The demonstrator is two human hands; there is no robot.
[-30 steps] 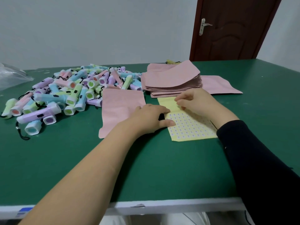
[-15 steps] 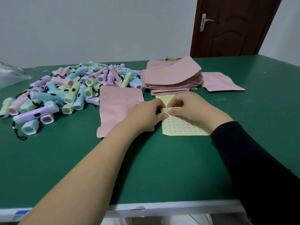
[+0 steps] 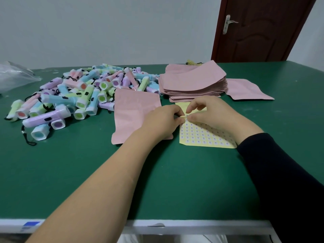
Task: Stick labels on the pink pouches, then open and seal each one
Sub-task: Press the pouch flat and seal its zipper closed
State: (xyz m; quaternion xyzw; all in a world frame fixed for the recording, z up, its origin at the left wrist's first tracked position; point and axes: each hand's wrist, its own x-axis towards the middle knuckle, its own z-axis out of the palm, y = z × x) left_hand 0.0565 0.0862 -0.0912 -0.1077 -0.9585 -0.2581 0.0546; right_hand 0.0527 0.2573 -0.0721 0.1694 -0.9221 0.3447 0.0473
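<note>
Labelling had barely begun: your left hand (image 3: 164, 118) pinched the bent-up edge of the yellow label sheet (image 3: 201, 135). Your right hand (image 3: 210, 113) pinched the same fold, thumb and forefinger closed where a label would peel; whether one had lifted was too small to tell. The pink pouch (image 3: 133, 109) lay flat just beside the sheet, partly under your left wrist, showing no label. The stack of pouches (image 3: 192, 83) behind looked untouched, so opening and sealing all remained.

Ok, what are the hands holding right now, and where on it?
The left hand and right hand both pinch the yellow label sheet at its bent-up far edge.
</note>
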